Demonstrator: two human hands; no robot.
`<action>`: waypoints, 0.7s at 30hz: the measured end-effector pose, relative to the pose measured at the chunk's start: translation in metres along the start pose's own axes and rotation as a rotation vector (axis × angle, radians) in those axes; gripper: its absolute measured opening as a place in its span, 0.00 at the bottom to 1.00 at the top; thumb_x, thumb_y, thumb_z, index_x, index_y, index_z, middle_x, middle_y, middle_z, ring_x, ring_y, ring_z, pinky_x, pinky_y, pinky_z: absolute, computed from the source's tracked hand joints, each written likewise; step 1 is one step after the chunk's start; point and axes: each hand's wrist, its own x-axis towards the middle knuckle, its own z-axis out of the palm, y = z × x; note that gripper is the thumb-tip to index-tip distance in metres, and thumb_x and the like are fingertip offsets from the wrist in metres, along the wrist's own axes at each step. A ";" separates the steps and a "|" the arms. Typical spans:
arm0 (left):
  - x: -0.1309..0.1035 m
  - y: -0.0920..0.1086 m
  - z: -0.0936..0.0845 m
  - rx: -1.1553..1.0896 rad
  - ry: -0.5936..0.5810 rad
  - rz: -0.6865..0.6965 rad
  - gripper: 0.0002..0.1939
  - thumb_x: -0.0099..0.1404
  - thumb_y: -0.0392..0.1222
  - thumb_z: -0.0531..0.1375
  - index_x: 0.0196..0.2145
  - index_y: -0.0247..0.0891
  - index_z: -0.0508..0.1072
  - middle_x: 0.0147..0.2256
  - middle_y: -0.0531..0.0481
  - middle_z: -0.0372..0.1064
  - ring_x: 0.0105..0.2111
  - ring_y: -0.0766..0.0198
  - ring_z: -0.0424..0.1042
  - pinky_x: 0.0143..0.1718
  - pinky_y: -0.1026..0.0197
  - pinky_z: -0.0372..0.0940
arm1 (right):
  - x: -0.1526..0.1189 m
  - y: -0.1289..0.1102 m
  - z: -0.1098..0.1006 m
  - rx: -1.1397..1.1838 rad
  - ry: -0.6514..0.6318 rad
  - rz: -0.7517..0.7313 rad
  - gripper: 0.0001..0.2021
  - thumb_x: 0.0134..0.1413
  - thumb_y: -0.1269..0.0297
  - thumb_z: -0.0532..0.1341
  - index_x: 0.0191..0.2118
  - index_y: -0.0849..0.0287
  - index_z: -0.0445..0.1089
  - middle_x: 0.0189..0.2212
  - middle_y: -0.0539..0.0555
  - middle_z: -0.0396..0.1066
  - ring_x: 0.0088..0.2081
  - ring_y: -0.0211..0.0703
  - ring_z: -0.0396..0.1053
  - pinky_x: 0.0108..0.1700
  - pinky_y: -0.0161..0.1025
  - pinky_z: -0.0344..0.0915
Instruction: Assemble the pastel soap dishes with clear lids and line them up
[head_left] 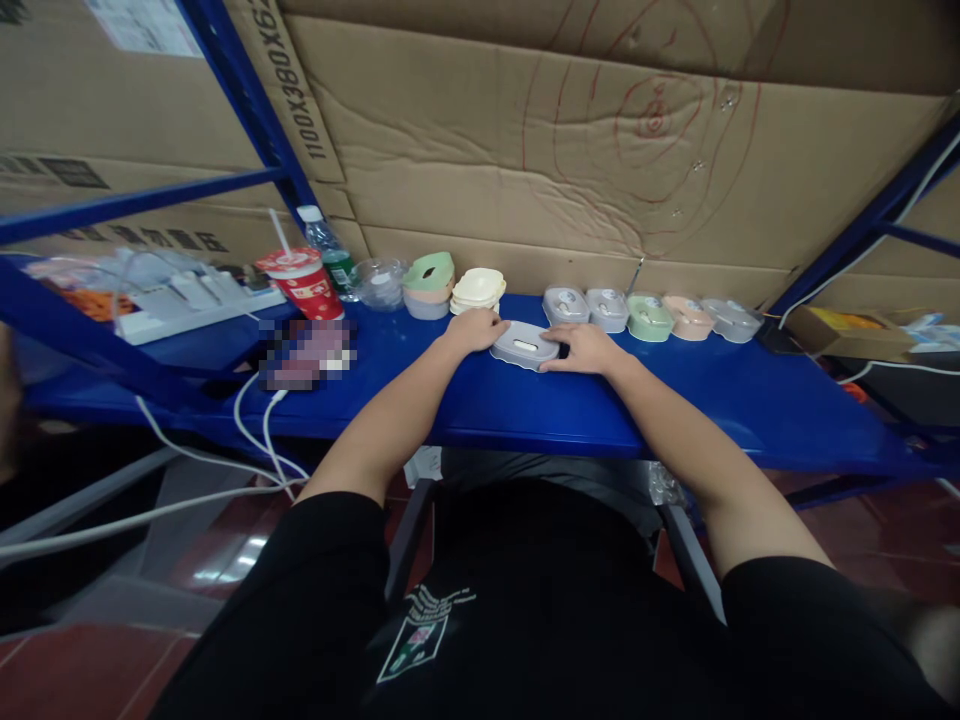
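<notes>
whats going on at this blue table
A person has both hands on a grey box on the table: the left hand touches its left end, the right hand grips its right end. Behind it, to the right, stands a row of five boxes; to the left are a cream stack and a red cup.

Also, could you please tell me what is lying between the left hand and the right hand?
In the head view, a gray container with a slotted top lies between the left hand and right hand; both appear to touch it.
</notes>
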 end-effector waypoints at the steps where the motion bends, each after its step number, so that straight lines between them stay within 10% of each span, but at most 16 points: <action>1: 0.000 -0.001 -0.002 -0.028 0.045 -0.004 0.22 0.76 0.56 0.57 0.49 0.42 0.86 0.52 0.39 0.83 0.55 0.44 0.79 0.51 0.52 0.70 | 0.000 0.001 0.001 0.010 -0.003 -0.002 0.39 0.59 0.32 0.69 0.65 0.57 0.78 0.63 0.64 0.78 0.65 0.67 0.75 0.67 0.61 0.71; 5: 0.003 -0.024 -0.018 -0.192 0.425 -0.100 0.19 0.76 0.53 0.58 0.50 0.41 0.85 0.46 0.40 0.84 0.51 0.46 0.80 0.54 0.50 0.71 | -0.001 0.003 0.002 0.051 -0.002 -0.014 0.40 0.62 0.33 0.68 0.67 0.60 0.75 0.65 0.66 0.75 0.66 0.67 0.73 0.67 0.61 0.71; 10: 0.002 -0.099 -0.041 -0.327 0.905 -0.394 0.17 0.75 0.47 0.56 0.53 0.40 0.80 0.49 0.38 0.82 0.54 0.45 0.79 0.61 0.45 0.70 | 0.000 0.006 0.006 0.084 0.002 0.006 0.39 0.62 0.34 0.68 0.67 0.58 0.75 0.66 0.66 0.75 0.66 0.68 0.73 0.67 0.64 0.70; 15: -0.004 -0.151 -0.042 -0.412 0.829 -0.616 0.20 0.64 0.45 0.65 0.53 0.41 0.78 0.56 0.31 0.79 0.63 0.35 0.73 0.67 0.32 0.64 | 0.000 0.005 0.005 0.103 -0.005 0.018 0.38 0.62 0.36 0.69 0.67 0.58 0.75 0.66 0.66 0.75 0.66 0.68 0.73 0.67 0.65 0.70; 21: -0.008 -0.152 -0.039 -0.415 0.709 -0.620 0.11 0.59 0.47 0.68 0.38 0.43 0.76 0.49 0.32 0.81 0.65 0.33 0.71 0.67 0.33 0.64 | 0.000 0.005 0.004 0.116 0.003 0.015 0.37 0.61 0.37 0.70 0.67 0.55 0.75 0.65 0.64 0.76 0.65 0.68 0.74 0.66 0.65 0.71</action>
